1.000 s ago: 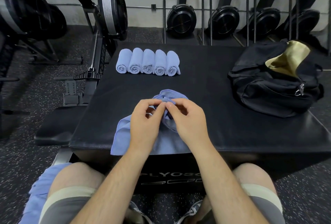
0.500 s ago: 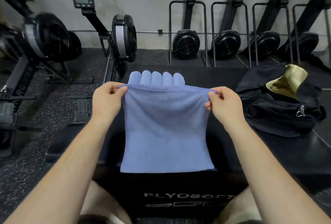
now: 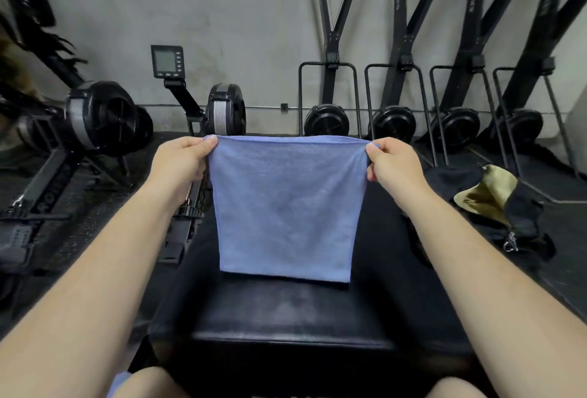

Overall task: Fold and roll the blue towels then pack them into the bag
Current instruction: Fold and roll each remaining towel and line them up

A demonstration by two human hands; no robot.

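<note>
**Towel held up by its top corners, ready for folding**

Towel [image 3: 287, 210], blue and square, hangs in the air in front of the person, above the near part of a black padded box [image 3: 286, 312]. The left hand [image 3: 181, 160] pinches the top left corner between thumb and fingers, and the right hand [image 3: 392, 160] pinches the top right corner the same way. Both arms reach forward and pull apart, so the top edge runs taut and the cloth drops flat with few wrinkles. This hold looks meant to square the cloth up before it is laid down and folded; its bottom edge hangs just over the box top, whether touching I cannot tell.

A black bag [image 3: 505, 210] sits on the box to the right, its mouth open and a tan lining showing, within easy reach for packing. Around the box is dark speckled gym flooring. Rowing machines [image 3: 219, 111] stand at the left, more are stored upright along the grey wall [image 3: 254, 16] behind.
</note>
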